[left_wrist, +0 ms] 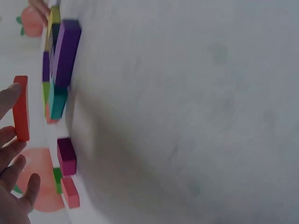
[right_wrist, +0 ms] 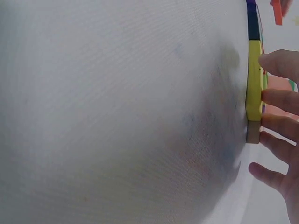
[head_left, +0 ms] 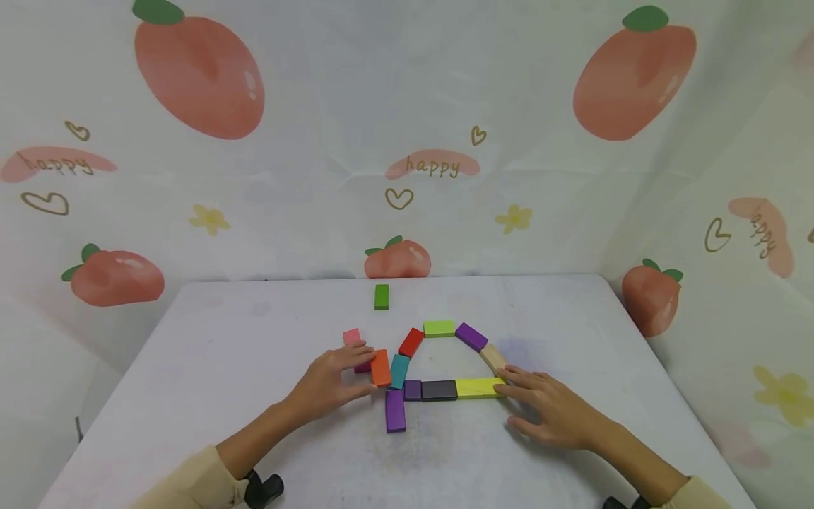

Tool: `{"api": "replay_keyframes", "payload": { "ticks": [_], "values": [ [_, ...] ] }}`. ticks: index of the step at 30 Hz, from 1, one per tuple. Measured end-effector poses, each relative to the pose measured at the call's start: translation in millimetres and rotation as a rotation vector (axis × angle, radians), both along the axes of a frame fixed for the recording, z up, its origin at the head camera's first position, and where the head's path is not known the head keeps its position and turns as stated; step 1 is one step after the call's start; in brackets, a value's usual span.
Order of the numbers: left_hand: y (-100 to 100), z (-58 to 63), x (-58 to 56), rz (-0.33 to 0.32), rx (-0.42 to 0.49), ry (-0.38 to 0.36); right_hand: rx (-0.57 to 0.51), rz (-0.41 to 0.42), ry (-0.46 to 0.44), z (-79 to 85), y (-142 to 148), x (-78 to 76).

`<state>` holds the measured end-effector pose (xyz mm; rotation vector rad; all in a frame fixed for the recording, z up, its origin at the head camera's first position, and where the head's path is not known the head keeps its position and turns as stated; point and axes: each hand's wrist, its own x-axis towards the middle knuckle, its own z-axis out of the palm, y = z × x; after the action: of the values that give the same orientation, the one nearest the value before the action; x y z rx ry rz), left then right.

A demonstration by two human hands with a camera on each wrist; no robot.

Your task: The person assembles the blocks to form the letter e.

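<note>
My left hand [head_left: 328,379] pinches an orange block [head_left: 380,368] between thumb and fingers. In the left wrist view the orange block [left_wrist: 21,107] is raised off the table. Close by lie a magenta block [left_wrist: 67,156], partly covered by that hand in the head view, and a pink block [head_left: 352,336]. My right hand [head_left: 552,410], fingers extended, touches the right end of the yellow block [head_left: 477,387] and the tan block [head_left: 494,358]. Teal [head_left: 399,371], red [head_left: 411,342], lime [head_left: 439,329] and purple [head_left: 471,336] blocks form an arch above the row.
The row continues left with a dark grey block [head_left: 439,390] and a small violet block [head_left: 413,390]. A long purple block [head_left: 396,411] points toward me below its left end. One green block [head_left: 381,297] lies near the back edge of the white table [head_left: 254,318].
</note>
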<state>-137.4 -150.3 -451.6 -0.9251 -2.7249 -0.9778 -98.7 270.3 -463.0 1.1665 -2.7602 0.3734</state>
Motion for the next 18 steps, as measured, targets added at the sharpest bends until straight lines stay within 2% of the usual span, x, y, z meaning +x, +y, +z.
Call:
{"api": "replay_keyframes", "payload": {
  "ticks": [4, 7, 14, 18],
  "values": [
    [5, -1.8, 20.2, -0.017, -0.021, -0.008, 0.002, 0.001, 0.001, 0.0, 0, 0.5],
    [10, -4.6, 33.8, -0.047, -0.046, 0.026, 0.003, 0.004, 0.003, -0.8, 1, 1.1],
    [20, -15.8, 53.2, -0.155, -0.103, 0.150, -0.010, 0.008, 0.013, -0.5, 0, 1.4],
    [22, -21.9, 61.3, -0.230, -0.110, 0.251, -0.012, 0.010, 0.016, -0.1, 0, 1.5]
  ]
}}
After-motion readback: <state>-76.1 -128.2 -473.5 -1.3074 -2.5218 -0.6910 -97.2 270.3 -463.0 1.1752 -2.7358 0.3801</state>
